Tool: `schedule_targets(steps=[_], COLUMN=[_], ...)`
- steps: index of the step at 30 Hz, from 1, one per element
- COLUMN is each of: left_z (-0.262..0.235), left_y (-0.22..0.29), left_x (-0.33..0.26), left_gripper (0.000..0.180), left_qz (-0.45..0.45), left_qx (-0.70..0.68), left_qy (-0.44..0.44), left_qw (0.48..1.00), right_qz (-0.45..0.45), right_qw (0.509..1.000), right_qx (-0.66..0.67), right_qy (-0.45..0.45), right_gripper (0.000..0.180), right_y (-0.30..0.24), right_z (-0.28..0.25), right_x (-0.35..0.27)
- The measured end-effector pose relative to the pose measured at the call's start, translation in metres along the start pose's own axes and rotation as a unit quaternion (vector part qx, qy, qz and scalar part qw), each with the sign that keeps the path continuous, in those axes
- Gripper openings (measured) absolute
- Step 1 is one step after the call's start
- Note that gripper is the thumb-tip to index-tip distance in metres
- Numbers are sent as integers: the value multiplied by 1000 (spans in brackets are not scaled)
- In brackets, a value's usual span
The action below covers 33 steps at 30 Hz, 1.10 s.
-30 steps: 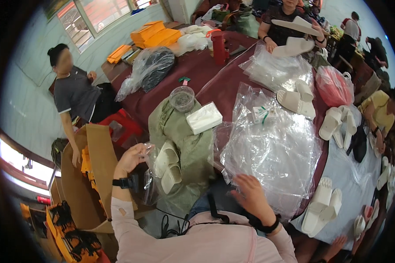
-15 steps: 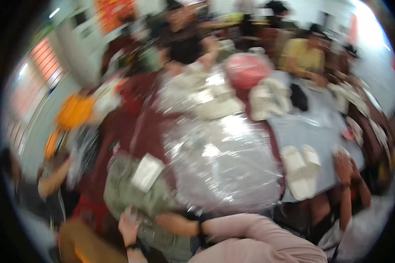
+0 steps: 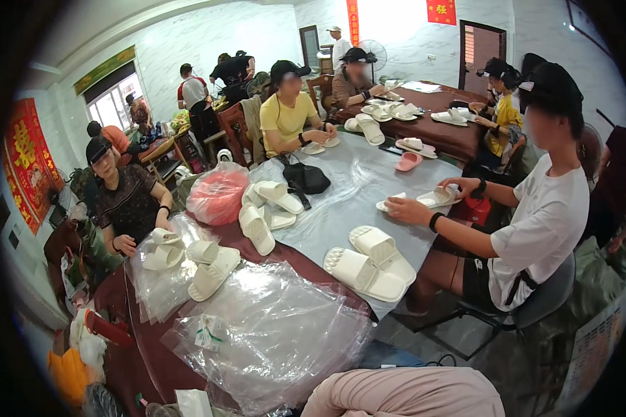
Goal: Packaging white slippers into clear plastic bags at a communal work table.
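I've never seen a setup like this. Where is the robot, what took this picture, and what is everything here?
There is no robot. A person wears a fisheye camera on their head, so straight edges look bent. The pink sleeve at the bottom is theirs; their hands can't be made out, nor anything held. On the maroon table lie clear plastic bags, some with pale slippers on top. Another pair lies on the grey-covered surface to the right, where a co-worker's hands are at more slippers.
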<state>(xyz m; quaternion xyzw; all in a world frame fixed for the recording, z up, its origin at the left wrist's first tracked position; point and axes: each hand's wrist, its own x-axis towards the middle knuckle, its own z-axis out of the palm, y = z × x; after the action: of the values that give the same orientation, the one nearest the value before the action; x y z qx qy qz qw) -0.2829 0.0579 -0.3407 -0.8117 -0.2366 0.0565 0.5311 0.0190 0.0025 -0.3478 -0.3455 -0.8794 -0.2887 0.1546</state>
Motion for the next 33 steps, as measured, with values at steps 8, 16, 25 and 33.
schedule_targets(steps=[8, 16, 25, 33], left_z=[154, 136, 54, -109], left_y=[86, 61, 5, -26], left_x=[-13, 18, 91, 158], left_gripper=[38, 40, 42, 44], left_qz=[138, 196, 341, 330], left_qx=[-88, -204, -324, -414], left_qy=[295, 166, -14, -234], left_qw=[941, 945, 882, 815], right_qz=[-41, -64, 84, 205], right_qw=[991, 961, 925, 881], right_qx=[115, 258, 366, 421], right_qy=[-60, -74, 63, -60], right_gripper=[19, 18, 12, 21], right_y=[22, 19, -9, 50], right_z=[-18, -81, -107, -193], right_x=[0, -13, -22, -72])
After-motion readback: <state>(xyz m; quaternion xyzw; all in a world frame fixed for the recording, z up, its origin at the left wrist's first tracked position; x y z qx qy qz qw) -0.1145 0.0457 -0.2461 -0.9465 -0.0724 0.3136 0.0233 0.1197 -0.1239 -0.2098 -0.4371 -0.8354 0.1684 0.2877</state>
